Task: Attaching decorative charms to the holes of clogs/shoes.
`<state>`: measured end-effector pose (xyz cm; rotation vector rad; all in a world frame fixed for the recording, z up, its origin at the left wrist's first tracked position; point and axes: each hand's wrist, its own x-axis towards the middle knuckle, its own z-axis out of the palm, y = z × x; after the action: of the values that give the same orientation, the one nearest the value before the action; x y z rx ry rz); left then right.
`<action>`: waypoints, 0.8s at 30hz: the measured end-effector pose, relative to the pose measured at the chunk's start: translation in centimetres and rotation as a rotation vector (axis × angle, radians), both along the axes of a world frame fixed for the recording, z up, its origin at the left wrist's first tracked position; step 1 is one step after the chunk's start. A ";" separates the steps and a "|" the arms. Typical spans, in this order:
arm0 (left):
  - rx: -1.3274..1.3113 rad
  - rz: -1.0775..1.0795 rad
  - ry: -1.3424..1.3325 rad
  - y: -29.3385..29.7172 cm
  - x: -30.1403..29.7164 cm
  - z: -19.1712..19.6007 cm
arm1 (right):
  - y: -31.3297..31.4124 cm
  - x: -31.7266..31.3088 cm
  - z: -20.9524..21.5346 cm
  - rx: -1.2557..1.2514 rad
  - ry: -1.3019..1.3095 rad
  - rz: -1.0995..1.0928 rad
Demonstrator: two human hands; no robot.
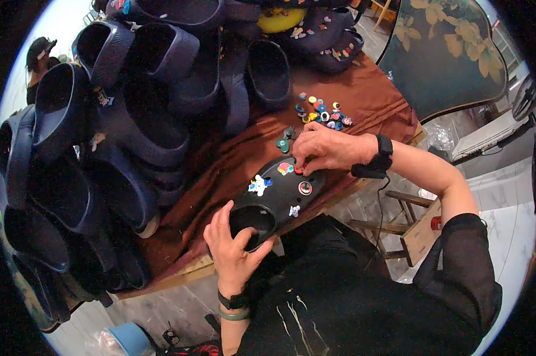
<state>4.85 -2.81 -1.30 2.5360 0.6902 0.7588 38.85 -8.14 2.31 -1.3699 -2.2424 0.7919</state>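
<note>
A black clog (278, 196) lies on the brown cloth near the table's front edge, its toe pointing away to the right. Several charms sit on its upper: a white figure (259, 185), a round red-rimmed one (305, 188), a small pale one (295, 210) and a pink and green one (285, 169). My left hand (235, 243) grips the clog's heel opening, thumb inside and fingers around the outside. My right hand (321, 148) pinches a small red charm (299, 170) against the toe. Its fingers partly cover that charm.
Loose colourful charms (322, 113) lie in a pile beyond my right hand, with dark green ones (283, 144) closer in. Stacked navy clogs (143, 107) fill the table's left and back. A wooden stool (413, 228) stands right, a blue bucket (130, 339) lower left.
</note>
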 end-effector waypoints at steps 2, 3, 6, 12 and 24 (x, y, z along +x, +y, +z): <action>-0.004 0.002 0.004 0.0 0.0 0.1 | -0.5 -0.6 -0.1 -0.007 0.007 -0.104; -0.009 0.003 0.008 -0.1 0.0 0.1 | -0.7 -0.8 -0.3 -0.015 0.014 -0.210; -0.006 0.007 0.008 -0.1 0.2 0.3 | -0.8 -0.9 -1.0 0.019 0.097 -0.186; 0.008 0.010 0.006 -0.2 0.2 0.3 | -0.9 -0.6 -0.9 0.015 0.157 -0.075; 0.016 0.019 0.000 -0.4 0.1 0.0 | -5.0 -2.3 -1.7 0.410 -0.265 -0.205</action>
<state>4.99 -3.19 -1.26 2.5473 0.7118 0.7735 36.51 -13.14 0.60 -1.5288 -2.2388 0.0737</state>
